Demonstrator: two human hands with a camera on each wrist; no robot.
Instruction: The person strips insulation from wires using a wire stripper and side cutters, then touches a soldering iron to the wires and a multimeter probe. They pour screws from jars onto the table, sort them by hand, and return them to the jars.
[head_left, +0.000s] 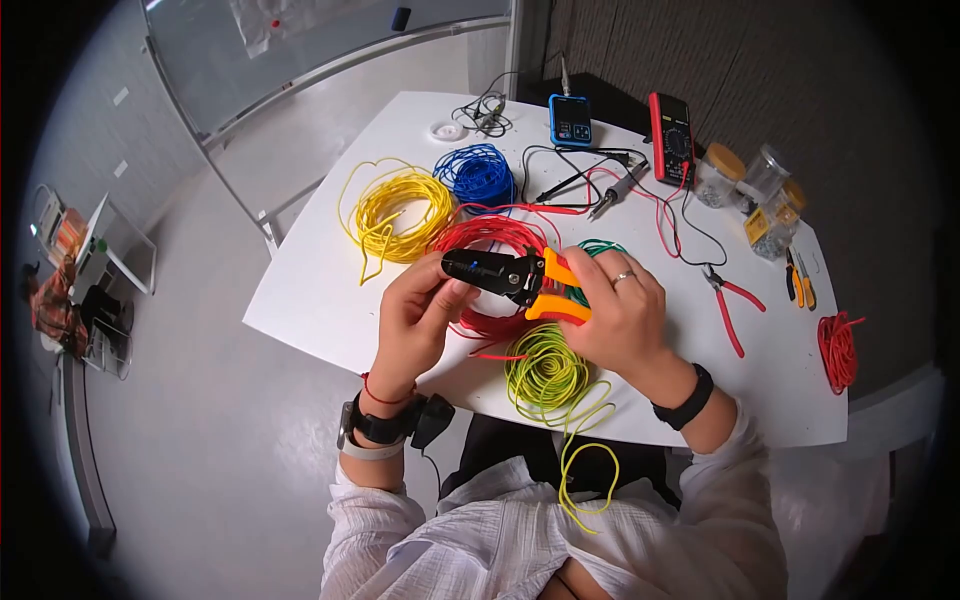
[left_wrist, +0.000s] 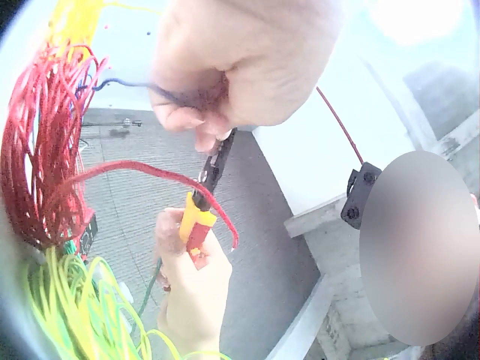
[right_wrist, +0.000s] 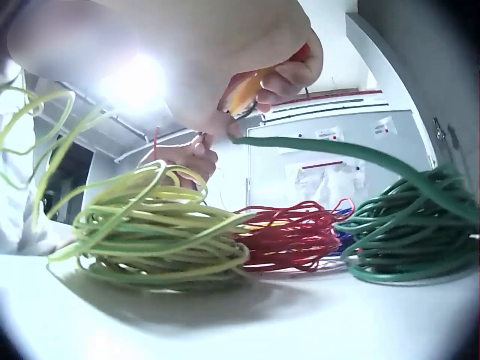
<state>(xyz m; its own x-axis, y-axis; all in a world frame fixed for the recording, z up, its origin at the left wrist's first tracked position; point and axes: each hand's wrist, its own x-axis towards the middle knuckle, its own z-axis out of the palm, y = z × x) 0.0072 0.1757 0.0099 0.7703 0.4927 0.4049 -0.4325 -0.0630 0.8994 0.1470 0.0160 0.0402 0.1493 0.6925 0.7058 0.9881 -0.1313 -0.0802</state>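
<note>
My right hand (head_left: pixel 628 312) grips the yellow-and-red handles of a pair of wire strippers (head_left: pixel 492 270), held over the coils. The thumb and fingers of my left hand (head_left: pixel 412 318) pinch its black head near the tip. Beneath the tool lies a red wire coil (head_left: pixel 475 235), partly covered by it. A yellow-green coil (head_left: pixel 548 368) sits just below the handles, its loose end trailing over the table's front edge. The green coil (right_wrist: pixel 409 232) is mostly hidden behind my right hand in the head view. In the left wrist view, a dark blue wire (left_wrist: pixel 124 82) reaches my left hand.
Yellow (head_left: pixel 400 212) and blue (head_left: pixel 478 178) coils lie farther back on the white table (head_left: pixel 310 285). Around the right side are a soldering iron (head_left: pixel 618 190), a multimeter (head_left: pixel 672 140) with leads, jars (head_left: pixel 718 176), red-handled pliers (head_left: pixel 728 318) and another red coil (head_left: pixel 838 352).
</note>
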